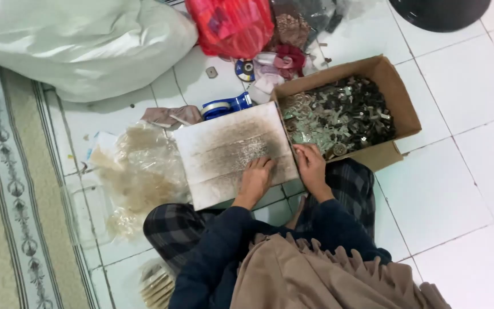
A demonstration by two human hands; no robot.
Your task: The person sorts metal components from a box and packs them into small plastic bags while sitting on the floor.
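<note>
A dirty white board point(224, 146) lies on the floor in front of my crossed legs, with small shiny pieces point(253, 150) spread across its middle. My left hand point(255, 178) rests palm down on the board's near right part, fingers spread over the pieces. My right hand point(311, 166) sits at the board's right edge, fingers curled and touching the small pieces; whether it pinches one I cannot tell. Right beside it stands an open cardboard box point(398, 94) filled with small metallic bits point(341, 117).
Clear plastic bags point(138, 171) lie left of the board. A large white sack point(81, 40) and a red bag point(232, 23) sit at the back, with a blue tape dispenser point(224, 106) and a disc point(244, 70). A patterned rug point(7, 189) runs along the left.
</note>
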